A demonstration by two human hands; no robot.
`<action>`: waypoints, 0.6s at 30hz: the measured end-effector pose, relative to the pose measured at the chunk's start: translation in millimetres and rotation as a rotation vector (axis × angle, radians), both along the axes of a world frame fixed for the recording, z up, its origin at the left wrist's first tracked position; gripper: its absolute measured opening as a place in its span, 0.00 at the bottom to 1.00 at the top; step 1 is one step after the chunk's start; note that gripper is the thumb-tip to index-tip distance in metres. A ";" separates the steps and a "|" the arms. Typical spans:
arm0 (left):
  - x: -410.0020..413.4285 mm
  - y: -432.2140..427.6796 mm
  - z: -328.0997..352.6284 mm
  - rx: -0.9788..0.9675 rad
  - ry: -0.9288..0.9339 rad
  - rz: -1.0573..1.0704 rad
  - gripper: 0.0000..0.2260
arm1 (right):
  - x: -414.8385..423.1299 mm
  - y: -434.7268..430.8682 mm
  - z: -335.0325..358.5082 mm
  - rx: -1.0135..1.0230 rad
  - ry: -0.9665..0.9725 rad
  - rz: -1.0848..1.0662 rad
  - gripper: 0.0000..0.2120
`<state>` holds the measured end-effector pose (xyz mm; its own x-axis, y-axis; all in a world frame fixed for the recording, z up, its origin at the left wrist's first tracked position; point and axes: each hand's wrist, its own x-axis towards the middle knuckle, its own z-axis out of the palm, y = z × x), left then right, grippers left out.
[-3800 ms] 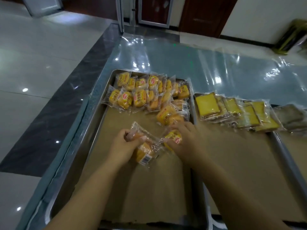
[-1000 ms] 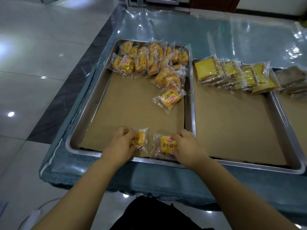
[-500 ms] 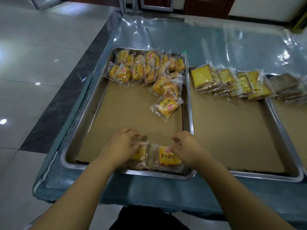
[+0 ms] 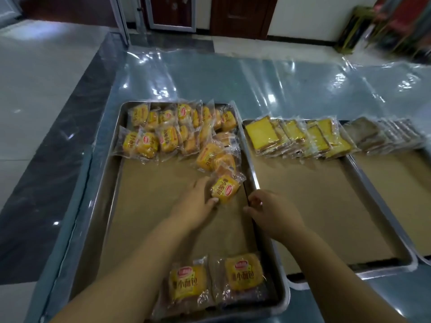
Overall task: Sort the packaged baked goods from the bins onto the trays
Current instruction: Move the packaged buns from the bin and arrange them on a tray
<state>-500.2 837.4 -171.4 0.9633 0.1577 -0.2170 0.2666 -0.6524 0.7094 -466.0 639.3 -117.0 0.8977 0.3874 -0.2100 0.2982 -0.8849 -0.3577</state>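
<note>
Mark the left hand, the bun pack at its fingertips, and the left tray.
left hand [image 4: 197, 202]: head view, back of the hand.
bun pack [image 4: 225, 188]: head view, middle of the yellow label face.
left tray [image 4: 107, 183]: head view, bare metal of its left side wall.

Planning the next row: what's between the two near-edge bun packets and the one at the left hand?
Head view: only bare brown paper liner between the near bun packets and the bun packet the left hand grips.
</note>
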 end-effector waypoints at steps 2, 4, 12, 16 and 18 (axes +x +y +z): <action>12.2 0.0 -4.7 -0.036 0.010 -0.001 0.30 | 6.9 3.3 0.2 -0.001 0.000 -0.032 0.11; 21.7 -0.8 -7.9 -0.091 0.029 0.010 0.31 | 12.9 7.1 -0.4 0.007 -0.005 -0.059 0.10; 22.9 9.8 -13.7 -0.167 -0.036 -0.006 0.27 | 49.7 27.7 -8.5 0.101 -0.024 -0.156 0.16; 7.2 23.7 -13.0 -0.144 -0.075 -0.021 0.24 | 74.4 42.9 -15.4 0.142 -0.012 -0.194 0.28; -3.0 32.6 -13.6 -0.126 -0.060 -0.003 0.21 | 84.6 51.8 -21.2 0.175 0.007 -0.185 0.30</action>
